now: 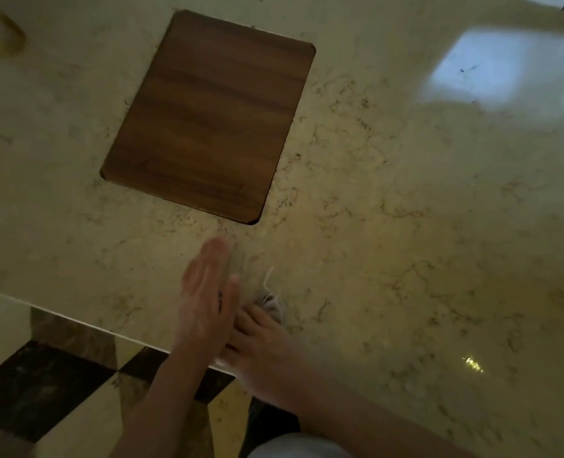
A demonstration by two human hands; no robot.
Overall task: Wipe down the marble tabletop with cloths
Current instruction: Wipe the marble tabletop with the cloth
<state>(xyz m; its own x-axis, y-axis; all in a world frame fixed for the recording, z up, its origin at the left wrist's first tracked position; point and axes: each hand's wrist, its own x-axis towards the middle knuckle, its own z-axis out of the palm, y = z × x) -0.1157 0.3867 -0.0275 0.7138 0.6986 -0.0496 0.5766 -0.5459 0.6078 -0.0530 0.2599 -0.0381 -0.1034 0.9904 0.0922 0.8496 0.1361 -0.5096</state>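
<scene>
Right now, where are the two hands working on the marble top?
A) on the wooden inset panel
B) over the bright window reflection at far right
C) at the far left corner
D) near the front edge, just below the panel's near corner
D: the left hand lies flat beside the right hand, which presses a pale cloth, below the wooden panel.

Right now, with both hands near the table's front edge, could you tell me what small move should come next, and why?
Probably sweep the cloth forward toward the wooden panel. The right hand rests on the cloth near the marble tabletop edge, the left hand lies flat beside it, and the wide stretch of marble beyond lies ahead of them; whether it has been wiped, I cannot tell.
</scene>
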